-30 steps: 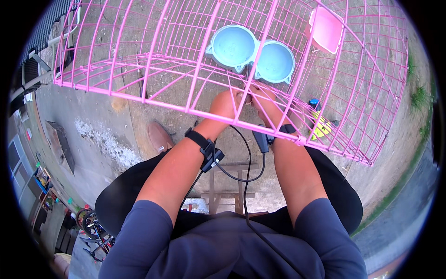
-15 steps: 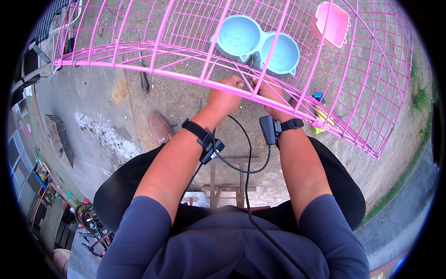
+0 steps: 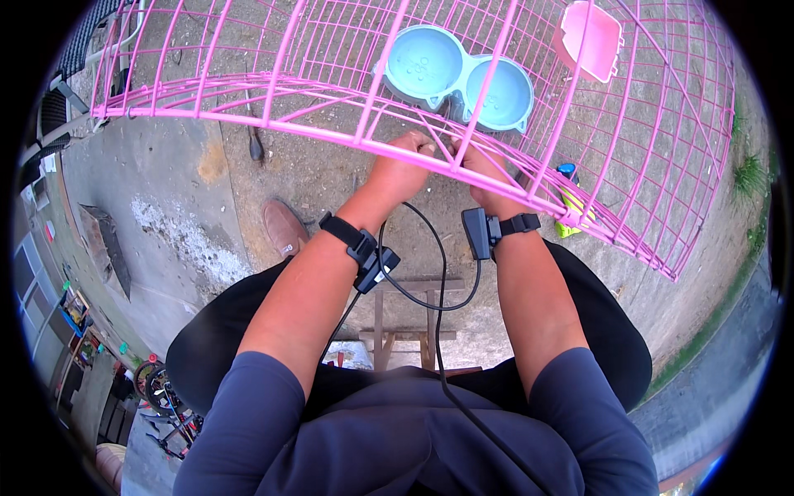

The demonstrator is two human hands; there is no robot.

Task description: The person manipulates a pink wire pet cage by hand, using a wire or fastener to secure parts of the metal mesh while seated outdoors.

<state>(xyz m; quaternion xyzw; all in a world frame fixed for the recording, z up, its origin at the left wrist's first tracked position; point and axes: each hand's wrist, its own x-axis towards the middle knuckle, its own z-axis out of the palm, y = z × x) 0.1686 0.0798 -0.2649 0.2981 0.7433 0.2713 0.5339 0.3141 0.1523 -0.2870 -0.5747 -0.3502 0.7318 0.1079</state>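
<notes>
A pink wire cage point(image 3: 567, 217) spans the upper part of the view, its thick lower bar crossing in front of me. Inside its mesh sits a light blue double bowl point(image 3: 422, 62), two round dishes joined side by side. Just below that bowl, my left hand point(image 3: 403, 164) is closed at the lower bar, fingers curled at the wires. My right hand point(image 3: 488, 172) reaches behind the bar close to the left, its fingers bent and partly covered by pink wires. What the fingertips of either hand pinch is hidden. Both wrists carry black strapped devices joined by a black cable.
A pink tray point(image 3: 600, 45) hangs farther right in the cage. On the ground at left lies a dark-handled screwdriver-like tool point(image 3: 255, 149). A yellow-green item point(image 3: 571, 202) shows behind the right-hand wires. A wooden stool frame point(image 3: 413, 335) stands between my legs.
Very little differs. My left hand has shifted slightly upward at the bar, and the cage's left side has moved marginally. The bowls keep their place.
</notes>
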